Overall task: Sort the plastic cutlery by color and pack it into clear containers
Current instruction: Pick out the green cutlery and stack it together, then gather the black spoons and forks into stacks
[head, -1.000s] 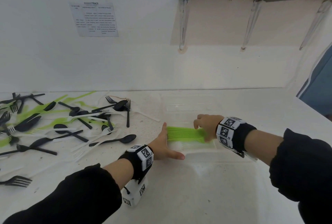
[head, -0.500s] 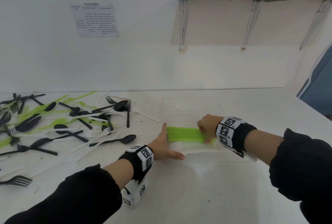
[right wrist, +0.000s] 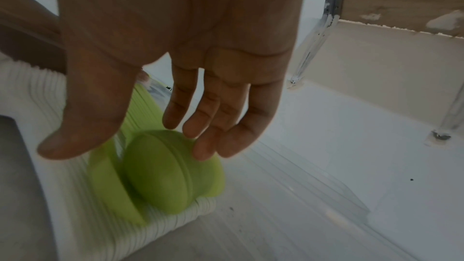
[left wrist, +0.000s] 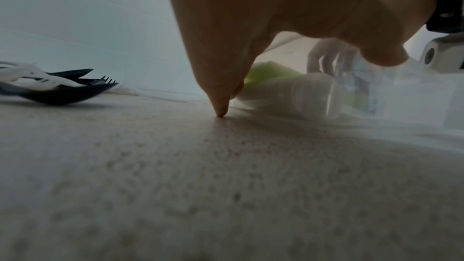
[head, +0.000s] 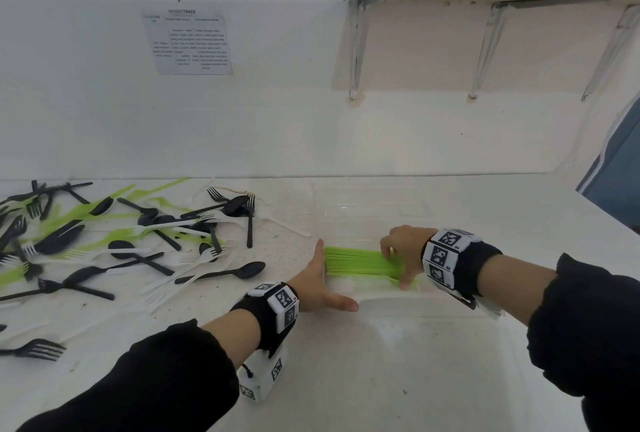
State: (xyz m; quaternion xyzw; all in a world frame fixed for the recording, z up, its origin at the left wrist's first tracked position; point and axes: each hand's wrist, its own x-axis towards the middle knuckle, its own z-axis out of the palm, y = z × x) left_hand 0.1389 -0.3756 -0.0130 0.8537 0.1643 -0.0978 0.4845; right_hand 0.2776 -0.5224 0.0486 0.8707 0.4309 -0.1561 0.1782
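A stack of green spoons [head: 360,261] lies lengthwise in a clear container [head: 363,209], beside a stack of white cutlery [head: 346,284] on its near side. My left hand [head: 322,279] is flat with straight fingers pressed against the container's left end, thumb stretched along the front. My right hand [head: 398,268] spans the bowl end of the green stack. In the right wrist view its fingers [right wrist: 200,146] are loose, their tips touching the green spoon bowls [right wrist: 163,174], which look blurred. The thumb stands apart from them on the near side.
A scattered pile of black, white and green cutlery [head: 138,241] covers the counter to the left. A black spoon [head: 235,274] lies nearest my left hand, a black fork [head: 34,350] at the front left. The wall and shelf brackets [head: 356,50] stand behind.
My right hand has slid a little right along the green stack and its fingers have loosened from a curled grip. The left hand has stayed against the container's end.
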